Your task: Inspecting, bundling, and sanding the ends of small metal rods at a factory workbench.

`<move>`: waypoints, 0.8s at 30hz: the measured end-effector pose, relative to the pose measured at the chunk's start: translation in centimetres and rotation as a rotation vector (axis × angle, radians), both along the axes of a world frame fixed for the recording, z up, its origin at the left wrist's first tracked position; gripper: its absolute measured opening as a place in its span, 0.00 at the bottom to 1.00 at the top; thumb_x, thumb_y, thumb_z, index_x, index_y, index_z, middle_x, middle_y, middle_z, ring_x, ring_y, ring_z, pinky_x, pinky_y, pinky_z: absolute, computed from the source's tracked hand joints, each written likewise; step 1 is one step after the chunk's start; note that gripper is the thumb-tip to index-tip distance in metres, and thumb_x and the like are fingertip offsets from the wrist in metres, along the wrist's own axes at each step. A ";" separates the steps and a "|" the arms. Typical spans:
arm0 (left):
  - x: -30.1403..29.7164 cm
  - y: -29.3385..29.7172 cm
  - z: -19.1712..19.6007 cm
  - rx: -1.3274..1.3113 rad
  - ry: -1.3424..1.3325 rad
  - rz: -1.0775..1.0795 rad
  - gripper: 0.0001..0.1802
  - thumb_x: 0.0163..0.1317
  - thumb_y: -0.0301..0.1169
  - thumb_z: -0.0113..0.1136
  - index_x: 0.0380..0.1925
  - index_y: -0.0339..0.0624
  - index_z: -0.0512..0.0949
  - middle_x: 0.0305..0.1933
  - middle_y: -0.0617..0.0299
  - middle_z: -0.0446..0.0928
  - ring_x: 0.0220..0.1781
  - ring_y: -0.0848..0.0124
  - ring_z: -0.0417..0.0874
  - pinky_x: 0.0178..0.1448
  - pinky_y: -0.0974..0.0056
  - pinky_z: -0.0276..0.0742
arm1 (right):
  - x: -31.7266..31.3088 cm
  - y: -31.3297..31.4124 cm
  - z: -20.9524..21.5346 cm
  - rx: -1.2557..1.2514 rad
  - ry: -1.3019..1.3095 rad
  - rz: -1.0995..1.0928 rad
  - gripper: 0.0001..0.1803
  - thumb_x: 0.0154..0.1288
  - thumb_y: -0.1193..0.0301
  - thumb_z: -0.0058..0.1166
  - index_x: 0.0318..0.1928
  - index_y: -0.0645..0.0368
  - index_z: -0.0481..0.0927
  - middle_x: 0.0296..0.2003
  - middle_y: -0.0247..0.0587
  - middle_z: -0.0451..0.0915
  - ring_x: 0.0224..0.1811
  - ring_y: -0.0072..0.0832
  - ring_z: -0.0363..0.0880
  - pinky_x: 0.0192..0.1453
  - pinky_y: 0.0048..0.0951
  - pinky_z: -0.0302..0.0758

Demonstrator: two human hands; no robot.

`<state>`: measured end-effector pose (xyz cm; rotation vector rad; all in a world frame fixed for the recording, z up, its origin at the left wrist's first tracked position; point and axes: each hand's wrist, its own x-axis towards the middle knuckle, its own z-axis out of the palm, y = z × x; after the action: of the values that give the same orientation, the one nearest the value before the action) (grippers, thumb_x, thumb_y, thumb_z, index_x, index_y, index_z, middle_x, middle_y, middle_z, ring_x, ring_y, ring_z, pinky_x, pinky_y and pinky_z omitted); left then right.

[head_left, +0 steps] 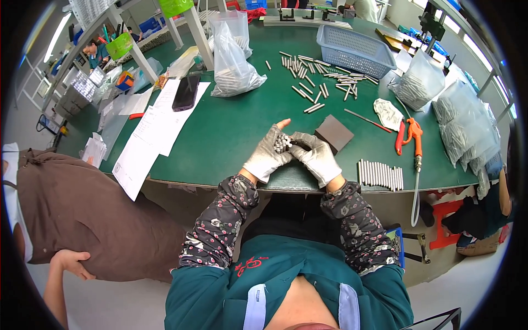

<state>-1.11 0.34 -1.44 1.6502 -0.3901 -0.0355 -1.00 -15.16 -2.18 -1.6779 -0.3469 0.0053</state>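
My left hand [268, 155], in a whitish glove with a bare thumb tip, is closed round a bundle of short metal pins [282, 143], their round ends facing up. Against the bundle's right side rest the fingers of my right hand [317, 158], gloved too and curled in on the pins. A dark square block [334, 134] lies just beyond my right hand. To the right, near the table's front edge, a neat row of metal pins [380, 175] lies side by side. Many loose pins [308, 71] are scattered farther back.
A blue plastic basket [356, 50] stands behind the loose pins. Bags of pins [465, 121] sit at right, near an orange air gun [413, 132] with a hose. Papers [159, 129] and a phone [186, 92] lie at left. Another person in a brown apron [104, 214] stands close on my left.
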 end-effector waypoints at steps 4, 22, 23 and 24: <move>0.1 0.0 0.2 0.081 -0.034 0.037 0.43 0.37 0.18 0.63 0.59 0.47 0.60 0.36 0.68 0.69 0.37 0.78 0.70 0.45 0.74 0.68 | 0.1 0.0 -0.1 -0.010 -0.021 -0.012 0.18 0.53 0.70 0.57 0.45 0.65 0.75 0.38 0.46 0.79 0.41 0.28 0.78 0.46 0.24 0.72; 0.4 0.1 -0.6 0.012 0.033 0.021 0.50 0.41 0.15 0.61 0.65 0.49 0.48 0.29 0.69 0.73 0.31 0.80 0.73 0.40 0.76 0.71 | -0.7 -0.3 1.5 -0.247 -0.285 -0.182 0.11 0.52 0.70 0.55 0.36 0.60 0.78 0.30 0.46 0.79 0.32 0.35 0.79 0.37 0.28 0.74; 0.4 0.1 -0.7 -0.017 0.039 0.002 0.50 0.42 0.14 0.61 0.65 0.49 0.46 0.29 0.68 0.73 0.32 0.80 0.73 0.40 0.76 0.71 | -0.9 -0.6 2.5 -0.310 -0.346 -0.212 0.10 0.52 0.71 0.55 0.36 0.60 0.78 0.29 0.44 0.79 0.30 0.35 0.79 0.36 0.28 0.74; 0.5 0.1 -0.6 -0.019 0.040 0.002 0.50 0.42 0.14 0.61 0.65 0.49 0.46 0.29 0.68 0.73 0.32 0.80 0.73 0.40 0.76 0.71 | -0.9 -1.1 3.8 -0.493 -0.467 -0.305 0.11 0.49 0.70 0.56 0.35 0.59 0.78 0.26 0.42 0.78 0.29 0.35 0.78 0.34 0.30 0.73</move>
<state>-0.63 0.48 -2.05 1.6286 -0.3575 -0.0628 -1.89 -16.25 1.59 -2.2048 -0.4591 -0.5762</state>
